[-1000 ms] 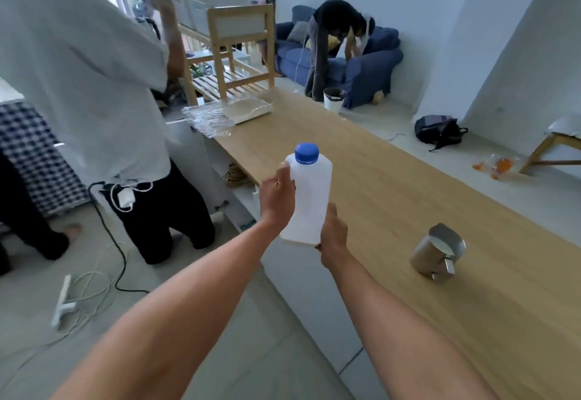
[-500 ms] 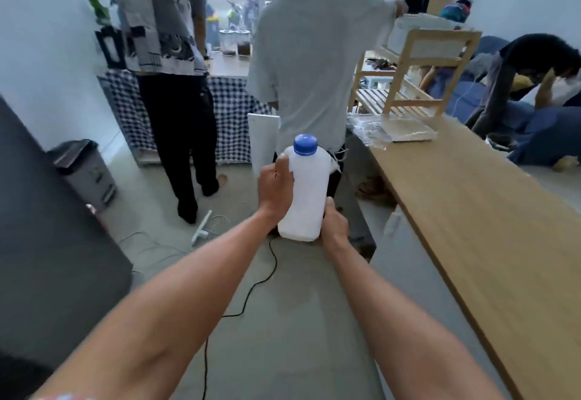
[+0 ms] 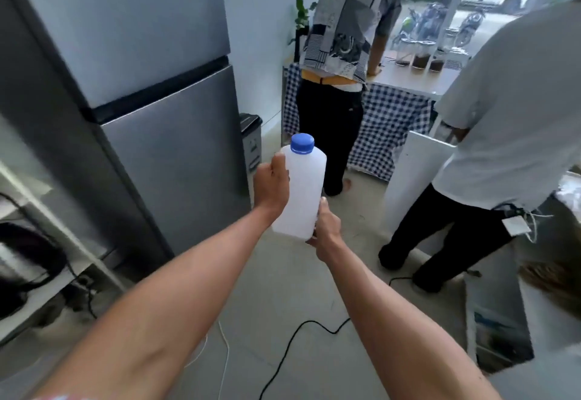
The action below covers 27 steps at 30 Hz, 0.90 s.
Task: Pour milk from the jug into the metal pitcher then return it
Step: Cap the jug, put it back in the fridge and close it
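A white plastic milk jug (image 3: 304, 189) with a blue screw cap (image 3: 302, 143) is held upright in front of me, cap on. My left hand (image 3: 272, 184) wraps the jug's left side near the top. My right hand (image 3: 325, 231) supports its lower right corner and base. The metal pitcher is out of view.
A tall grey fridge (image 3: 157, 110) with both doors shut stands just left of the jug. A small bin (image 3: 251, 141) sits beside it. Two people (image 3: 342, 63) (image 3: 503, 135) stand ahead and right at a checked-cloth table (image 3: 390, 122). A black cable (image 3: 301, 336) lies on the floor.
My view has swung left, away from the wooden table and the pitcher, and now faces the fridge. The jug stays upright in both hands.
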{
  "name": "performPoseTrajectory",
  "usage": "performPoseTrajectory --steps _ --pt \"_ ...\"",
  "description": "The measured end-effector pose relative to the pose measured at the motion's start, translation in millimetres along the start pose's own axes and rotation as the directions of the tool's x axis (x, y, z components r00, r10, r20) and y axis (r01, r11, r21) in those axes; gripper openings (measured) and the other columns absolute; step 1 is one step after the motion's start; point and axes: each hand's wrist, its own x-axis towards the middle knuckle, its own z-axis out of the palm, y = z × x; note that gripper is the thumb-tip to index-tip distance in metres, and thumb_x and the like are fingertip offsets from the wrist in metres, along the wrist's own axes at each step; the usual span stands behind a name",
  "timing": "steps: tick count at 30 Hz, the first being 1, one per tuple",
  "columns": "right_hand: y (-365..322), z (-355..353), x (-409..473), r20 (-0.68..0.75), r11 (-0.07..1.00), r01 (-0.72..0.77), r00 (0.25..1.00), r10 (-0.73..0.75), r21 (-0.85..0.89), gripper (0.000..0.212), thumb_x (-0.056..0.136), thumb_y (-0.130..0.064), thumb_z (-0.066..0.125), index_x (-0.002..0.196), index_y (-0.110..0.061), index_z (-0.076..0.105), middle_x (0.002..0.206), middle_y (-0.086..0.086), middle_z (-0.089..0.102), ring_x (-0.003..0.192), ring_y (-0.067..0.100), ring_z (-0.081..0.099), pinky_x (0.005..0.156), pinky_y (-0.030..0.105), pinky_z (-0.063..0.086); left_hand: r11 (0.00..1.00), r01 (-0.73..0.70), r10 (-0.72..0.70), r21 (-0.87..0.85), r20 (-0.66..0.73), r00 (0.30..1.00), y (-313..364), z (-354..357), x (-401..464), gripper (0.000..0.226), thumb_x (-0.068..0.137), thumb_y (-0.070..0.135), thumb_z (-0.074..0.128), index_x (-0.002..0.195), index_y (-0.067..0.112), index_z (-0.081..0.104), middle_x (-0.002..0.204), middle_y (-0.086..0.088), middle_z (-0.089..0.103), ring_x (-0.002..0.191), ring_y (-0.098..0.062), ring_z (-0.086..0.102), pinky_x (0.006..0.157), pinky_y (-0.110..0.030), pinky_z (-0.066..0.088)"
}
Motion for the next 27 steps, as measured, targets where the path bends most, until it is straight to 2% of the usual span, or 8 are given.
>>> performPoseTrajectory --steps 3,6,10,12,15,21,24,27 --pt "4 50 5 0.101 0.996 -0.013 0.995 0.021 -0.084 0.045 0.1 -0.059 0.051 0.101 -0.019 0.07 0.106 0.006 0.076 0.083 0.023 0.073 0.059 0.032 0.058 1.0 0.023 -0.023 -0.003 -0.153 0.988 -5 -45 16 0.044 0.093 0.037 0.042 0.052 0.023 0.032 0.052 -0.003 0.036 0.055 -0.019 0.03 0.056 -0.035 0.027" --pt "9 93 11 0.204 0.986 -0.012 0.978 0.046 -0.165 0.047 0.098 -0.059 0.051 0.106 -0.017 0.071 0.101 0.005 0.077 0.082 0.024 0.076 0.056 0.032 0.06 1.0 0.025 -0.021 0.011 -0.273 0.962 -13 -83 28 0.043 0.097 0.034 0.041 0.061 0.011 0.04 0.057 -0.009 0.039 0.055 -0.018 0.033 0.054 -0.033 0.028" --pt "15 144 16 0.338 0.966 0.007 0.937 0.084 -0.259 0.047 0.099 -0.057 0.053 0.102 -0.014 0.07 0.1 0.009 0.077 0.089 0.029 0.076 0.079 0.047 0.065 0.999 0.041 -0.034 0.01 -0.397 0.917 -19 -122 39 0.043 0.095 0.039 0.039 0.058 0.016 0.038 0.048 0.005 0.041 0.047 -0.013 0.038 0.044 -0.024 0.031" --pt "17 165 18 0.415 0.957 0.017 0.903 0.109 -0.29 0.048 0.098 -0.057 0.054 0.103 -0.013 0.071 0.099 0.01 0.078 0.09 0.03 0.077 0.083 0.053 0.064 0.997 0.072 -0.055 0.018 -0.472 0.88 -22 -138 46 0.048 0.093 0.042 0.039 0.049 0.025 0.035 0.044 0.008 0.038 0.045 -0.012 0.035 0.048 -0.028 0.03" --pt "18 193 23 0.494 0.936 0.044 0.858 0.143 -0.348 0.048 0.098 -0.057 0.051 0.101 -0.014 0.072 0.096 0.009 0.079 0.087 0.029 0.078 0.079 0.051 0.065 0.993 0.114 -0.086 0.014 -0.574 0.814 -24 -157 53 0.052 0.091 0.044 0.039 0.043 0.026 0.036 0.042 0.009 0.034 0.047 -0.017 0.032 0.056 -0.036 0.028" --pt "9 239 32 0.606 0.908 0.064 0.764 0.223 -0.414 0.046 0.091 -0.055 0.052 0.1 -0.015 0.073 0.098 0.009 0.08 0.093 0.033 0.078 0.087 0.049 0.061 0.991 0.133 -0.094 -0.003 -0.722 0.686 -19 -179 68 0.051 0.088 0.048 0.04 0.042 0.026 0.036 0.043 0.01 0.036 0.046 -0.016 0.034 0.055 -0.033 0.03" --pt "6 260 37 0.648 0.887 0.086 0.716 0.261 -0.453 0.045 0.087 -0.054 0.052 0.095 -0.015 0.073 0.09 0.005 0.081 0.081 0.029 0.079 0.073 0.042 0.063 0.989 0.143 -0.112 -0.029 -0.78 0.616 -16 -183 73 0.05 0.087 0.049 0.044 0.045 0.026 0.032 0.046 0.01 0.036 0.046 -0.014 0.034 0.053 -0.03 0.029" --pt "5 275 36 0.683 0.861 0.127 0.67 0.291 -0.492 0.038 0.085 -0.054 0.053 0.088 -0.02 0.069 0.081 0.001 0.073 0.065 0.024 0.067 0.058 0.03 0.051 0.99 0.131 -0.116 -0.052 -0.828 0.548 -15 -191 78 0.048 0.087 0.049 0.047 0.052 0.024 0.027 0.051 0.006 0.035 0.05 -0.017 0.032 0.054 -0.032 0.027"
